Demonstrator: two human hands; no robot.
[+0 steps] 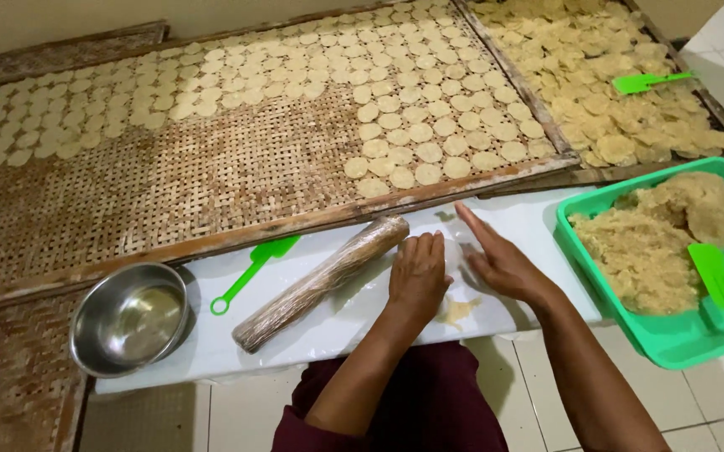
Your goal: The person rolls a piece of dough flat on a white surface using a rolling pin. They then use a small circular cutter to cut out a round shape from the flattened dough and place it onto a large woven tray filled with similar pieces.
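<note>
My left hand (418,274) lies palm down on the white board (211,335), fingers together, beside a plastic-wrapped rolling pin (322,281). Just to its right, my right hand (496,261) is held flat and open, fingers pointing up-left, with its edge on the board. A smear of pale dough (456,310) lies under the two wrists. Whether a piece of dough sits under the left palm is hidden. Neither hand grips anything that I can see.
A steel bowl (130,317) and a green spatula (253,269) sit left on the board. A green tub (672,335) of dough with a green scraper (723,289) is right. Woven trays (211,184) of round flat dough discs (412,109) lie beyond; another green scraper (642,82) is far right.
</note>
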